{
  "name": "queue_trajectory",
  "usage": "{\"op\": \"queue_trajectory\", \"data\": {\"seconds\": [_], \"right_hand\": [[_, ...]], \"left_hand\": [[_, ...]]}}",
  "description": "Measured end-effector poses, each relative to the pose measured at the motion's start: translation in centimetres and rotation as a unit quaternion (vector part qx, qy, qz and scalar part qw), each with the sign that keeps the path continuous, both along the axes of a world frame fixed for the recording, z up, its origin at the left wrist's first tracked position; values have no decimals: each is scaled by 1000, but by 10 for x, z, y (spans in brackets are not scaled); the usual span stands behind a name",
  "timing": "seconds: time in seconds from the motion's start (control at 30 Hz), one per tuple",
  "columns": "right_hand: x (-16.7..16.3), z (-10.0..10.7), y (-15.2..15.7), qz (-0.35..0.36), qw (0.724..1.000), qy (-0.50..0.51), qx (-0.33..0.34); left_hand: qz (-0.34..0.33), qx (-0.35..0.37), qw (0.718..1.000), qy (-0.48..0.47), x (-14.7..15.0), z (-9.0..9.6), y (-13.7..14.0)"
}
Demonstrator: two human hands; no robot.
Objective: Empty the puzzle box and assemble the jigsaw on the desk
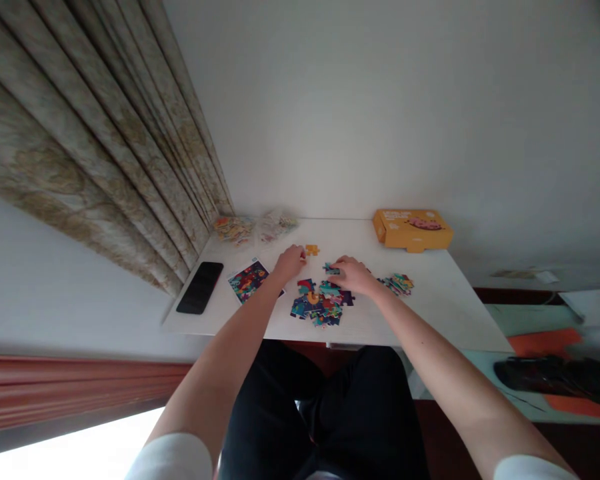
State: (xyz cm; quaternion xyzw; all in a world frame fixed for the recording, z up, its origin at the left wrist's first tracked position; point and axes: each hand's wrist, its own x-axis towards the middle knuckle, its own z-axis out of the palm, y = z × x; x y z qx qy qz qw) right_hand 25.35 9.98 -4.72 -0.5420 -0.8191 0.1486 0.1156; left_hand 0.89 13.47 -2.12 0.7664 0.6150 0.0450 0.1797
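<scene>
My left hand (291, 263) is over the white table, its fingers curled together just left of an orange puzzle piece (312, 250). Whatever lies under those fingertips is too small to make out. My right hand (350, 274) has its fingers closed on a teal puzzle piece (330, 269) near the table's middle. Just below both hands lies a heap of colourful puzzle pieces (316, 305), some overlapping. Partly behind my left forearm is a printed picture card (249, 279). More puzzle pieces (400, 284) lie to the right of my right wrist.
A black phone (200, 287) lies at the table's left edge. Clear bags of puzzle pieces (234, 230) are at the back left, by the curtain (145, 127). An orange box (414, 231) stands at the back right against the wall. Dark shoes (555, 377) rest on a shelf beyond.
</scene>
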Motion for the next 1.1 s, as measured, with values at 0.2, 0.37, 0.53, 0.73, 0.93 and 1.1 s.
{"op": "queue_trajectory", "data": {"seconds": [0.2, 0.37, 0.53, 0.73, 0.93, 1.1], "right_hand": [[-8, -10, 18, -49, 993, 101, 20], [-52, -9, 45, -66, 995, 68, 15], [-77, -2, 69, -95, 994, 1, -45], [-70, 14, 87, -41, 993, -33, -102], [-55, 19, 59, -51, 997, -56, 31], [-45, 9, 30, -14, 994, -81, 68]], "left_hand": [[-134, 69, 988, -18, -24, -9, -32], [-98, 148, 980, -89, -31, -28, -81], [-106, 205, 959, -167, -24, -40, -123], [-87, 217, 954, -188, -22, -37, -126], [-130, 222, 948, -186, -21, -36, -127], [-158, 217, 949, -162, -20, -37, -128]]}}
